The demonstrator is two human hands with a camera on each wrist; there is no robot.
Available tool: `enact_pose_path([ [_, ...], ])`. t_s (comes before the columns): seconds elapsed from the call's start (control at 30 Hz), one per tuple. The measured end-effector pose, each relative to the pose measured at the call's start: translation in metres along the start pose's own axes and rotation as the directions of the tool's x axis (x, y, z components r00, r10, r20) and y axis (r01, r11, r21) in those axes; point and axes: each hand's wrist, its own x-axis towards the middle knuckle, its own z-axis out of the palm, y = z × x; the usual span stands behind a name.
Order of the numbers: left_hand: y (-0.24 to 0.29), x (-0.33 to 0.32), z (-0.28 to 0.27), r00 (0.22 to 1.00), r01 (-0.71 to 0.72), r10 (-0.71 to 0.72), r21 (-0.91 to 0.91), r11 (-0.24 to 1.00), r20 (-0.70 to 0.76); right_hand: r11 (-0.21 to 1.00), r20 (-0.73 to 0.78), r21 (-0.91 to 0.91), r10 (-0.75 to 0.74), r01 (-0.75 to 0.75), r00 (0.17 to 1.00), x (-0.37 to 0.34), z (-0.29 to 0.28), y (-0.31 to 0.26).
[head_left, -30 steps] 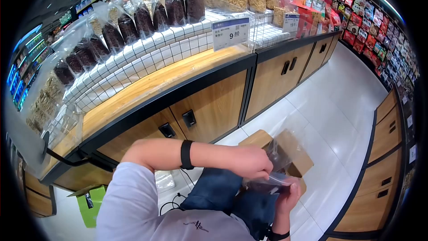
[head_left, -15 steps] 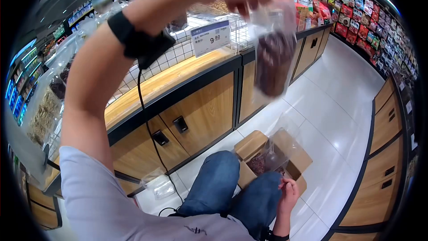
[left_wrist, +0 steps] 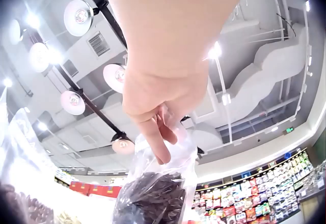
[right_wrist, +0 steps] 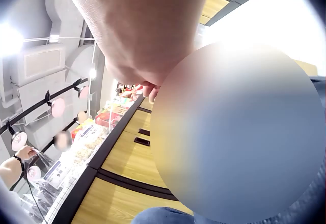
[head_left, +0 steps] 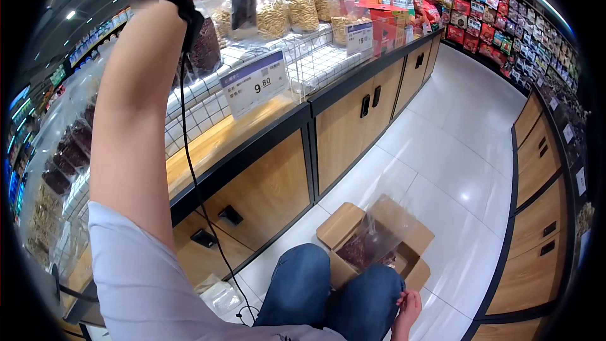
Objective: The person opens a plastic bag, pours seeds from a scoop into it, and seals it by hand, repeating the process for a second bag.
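Note:
High over the display, my left hand (left_wrist: 163,94) pinches the gathered top of a clear plastic bag (left_wrist: 150,198) filled with dark dried pieces. In the head view this bag (head_left: 243,3) hangs upright near the top edge, and most of the hand is cut off there. My right hand (head_left: 409,306) lies beside my right knee with its fingers loosely bent and nothing in them. On the floor before my knees, a cardboard box (head_left: 341,222) has its flaps spread. Inside are more clear bags (head_left: 374,240) with dark red-brown contents.
A wire rack (head_left: 315,76) on the wooden counter carries bagged goods and a 9.80 price card (head_left: 254,83). Dark-filled bags (head_left: 207,47) stand left of the held one, pale bags (head_left: 303,12) right. A cable (head_left: 189,151) hangs from my left wrist. Cabinets (head_left: 536,240) line the right side.
Both hands were at a bag over my lap; the left then lifted the bag up and carried it left over the rack. The right hand let go and stays by the knee.

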Motion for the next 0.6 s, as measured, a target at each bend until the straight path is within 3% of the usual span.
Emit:
enact_pose_path([
  [0.03, 0.008, -0.015, -0.005, 0.999, 0.024, -0.04, 0.367, 0.93, 0.036, 1.0, -0.013, -0.021, 0.016, -0.016, 1.0, 0.001, 0.002, 0.002],
  [0.13, -0.067, 0.043, -0.016, 0.999, 0.04, -0.044, 0.262, 0.964, 0.006, 0.999, -0.023, -0.042, 0.023, -0.024, 0.999, 0.007, 0.005, 0.007],
  [0.3, -0.136, 0.088, -0.042, 0.999, 0.052, -0.045, 0.482, 0.875, -0.025, 0.998, -0.01, -0.063, 0.021, -0.021, 1.0, 0.015, 0.012, 0.009],
  [0.33, -0.109, 0.049, -0.023, 0.973, 0.207, -0.183, 0.184, 0.961, -0.139, 0.998, -0.007, -0.063, 0.021, -0.021, 1.0, 0.016, 0.012, 0.01],
  [0.37, -0.105, 0.029, -0.036, 0.972, 0.212, -0.188, 0.187, 0.959, -0.141, 0.997, -0.004, -0.067, 0.025, -0.025, 1.0, 0.017, 0.012, 0.01],
  [0.4, -0.105, 0.016, -0.05, 0.984, -0.138, 0.089, 0.348, 0.927, 0.155, 0.998, 0.003, -0.058, 0.019, -0.018, 1.0, 0.019, 0.013, 0.011],
  [0.43, -0.105, 0.012, -0.056, 0.831, -0.497, 0.299, 0.383, 0.779, 0.469, 0.999, 0.008, -0.048, 0.011, -0.011, 1.0, 0.019, 0.013, 0.012],
  [0.47, -0.107, 0.015, -0.049, 0.831, -0.496, 0.298, 0.383, 0.78, 0.47, 0.999, 0.008, -0.049, 0.013, -0.012, 1.0, 0.019, 0.014, 0.012],
  [0.5, -0.111, 0.022, -0.034, 0.95, -0.231, 0.128, 0.365, 0.902, 0.285, 0.999, 0.001, -0.048, 0.016, -0.016, 1.0, 0.019, 0.015, 0.011],
  [0.53, -0.117, 0.031, -0.019, 0.992, 0.046, -0.079, 0.289, 0.956, 0.102, 0.999, -0.004, -0.047, 0.018, -0.019, 1.0, 0.02, 0.016, 0.011],
  [0.57, -0.126, 0.041, -0.011, 0.951, 0.31, -0.305, 0.162, 0.937, -0.058, 0.999, -0.003, -0.05, 0.021, -0.021, 1.0, 0.019, 0.017, 0.01],
  [0.6, -0.136, 0.05, -0.012, 0.959, 0.282, -0.277, 0.144, 0.949, -0.051, 0.998, -0.004, -0.059, 0.017, -0.017, 1.0, 0.019, 0.017, 0.01],
])
